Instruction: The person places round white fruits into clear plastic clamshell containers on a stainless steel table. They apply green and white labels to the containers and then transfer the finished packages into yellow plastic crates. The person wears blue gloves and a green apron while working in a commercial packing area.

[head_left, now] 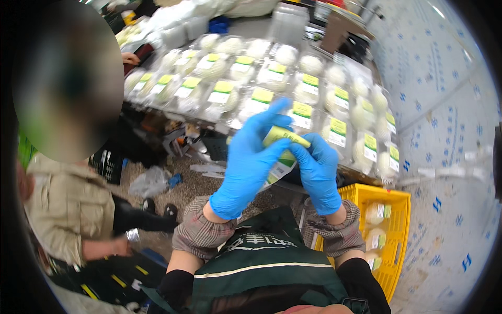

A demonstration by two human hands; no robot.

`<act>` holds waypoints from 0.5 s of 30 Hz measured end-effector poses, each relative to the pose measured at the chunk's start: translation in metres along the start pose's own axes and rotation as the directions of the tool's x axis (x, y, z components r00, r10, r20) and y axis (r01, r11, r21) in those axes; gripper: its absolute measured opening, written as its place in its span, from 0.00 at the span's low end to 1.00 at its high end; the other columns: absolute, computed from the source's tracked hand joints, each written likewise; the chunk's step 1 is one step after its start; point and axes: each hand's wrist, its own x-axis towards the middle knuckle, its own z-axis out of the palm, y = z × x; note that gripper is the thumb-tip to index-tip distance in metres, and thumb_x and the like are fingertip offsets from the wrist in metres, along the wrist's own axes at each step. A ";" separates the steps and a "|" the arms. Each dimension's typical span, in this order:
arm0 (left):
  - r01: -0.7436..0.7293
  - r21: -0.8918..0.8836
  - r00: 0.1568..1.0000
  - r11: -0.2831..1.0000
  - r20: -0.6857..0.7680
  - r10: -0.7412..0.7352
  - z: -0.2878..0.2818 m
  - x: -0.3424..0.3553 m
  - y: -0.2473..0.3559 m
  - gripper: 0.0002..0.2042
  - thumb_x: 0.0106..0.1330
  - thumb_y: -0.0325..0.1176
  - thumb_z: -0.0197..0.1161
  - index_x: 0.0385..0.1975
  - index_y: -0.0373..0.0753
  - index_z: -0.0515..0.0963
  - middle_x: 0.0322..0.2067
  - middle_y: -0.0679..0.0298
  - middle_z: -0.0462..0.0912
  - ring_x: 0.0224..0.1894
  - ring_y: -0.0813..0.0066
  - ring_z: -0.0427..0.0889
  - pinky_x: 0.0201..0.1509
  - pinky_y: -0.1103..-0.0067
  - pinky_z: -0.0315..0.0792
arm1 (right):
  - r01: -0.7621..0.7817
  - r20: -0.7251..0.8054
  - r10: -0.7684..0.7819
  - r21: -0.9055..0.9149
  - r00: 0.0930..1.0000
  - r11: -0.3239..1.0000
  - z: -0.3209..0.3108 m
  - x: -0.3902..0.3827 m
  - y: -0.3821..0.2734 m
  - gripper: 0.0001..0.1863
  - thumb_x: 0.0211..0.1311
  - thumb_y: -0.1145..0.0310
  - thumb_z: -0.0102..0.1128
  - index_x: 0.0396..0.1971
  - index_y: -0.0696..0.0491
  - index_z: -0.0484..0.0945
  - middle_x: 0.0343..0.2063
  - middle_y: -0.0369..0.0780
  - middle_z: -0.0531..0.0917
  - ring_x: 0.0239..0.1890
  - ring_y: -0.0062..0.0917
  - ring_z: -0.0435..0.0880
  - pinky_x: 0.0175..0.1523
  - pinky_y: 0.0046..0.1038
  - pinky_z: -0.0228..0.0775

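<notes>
A strip of yellow, green and white labels (284, 137) is held up in front of my chest. My left hand (246, 162), in a blue glove, is closed around the strip, its index finger stretched out past it and blurred. At the strip's right end, the thumb and fingers of my right hand (319, 170), also gloved, pinch the label edge. Just beyond both hands, rows of clear packs of round white produce (222, 97) lie on a table, many with a yellow-green and white label on top. Part of the strip hangs below my fingers.
At my right stands a yellow crate (400, 209) with several labelled packs inside. A wall panel with blue marks (439, 131) closes off the right side. On the left is a person in a beige jacket (68, 204). A clear plastic bag (149, 182) lies on the floor.
</notes>
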 end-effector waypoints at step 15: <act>0.343 0.149 0.928 0.927 0.101 -0.360 0.171 0.101 -0.160 0.12 0.53 0.30 0.68 0.34 0.32 0.77 0.30 0.62 0.82 0.31 0.81 0.78 0.35 0.83 0.72 | 0.060 -0.458 -0.076 -0.050 0.886 0.997 -0.222 0.105 0.148 0.04 0.54 0.74 0.61 0.28 0.58 0.80 0.23 0.37 0.81 0.26 0.16 0.78 0.27 0.23 0.70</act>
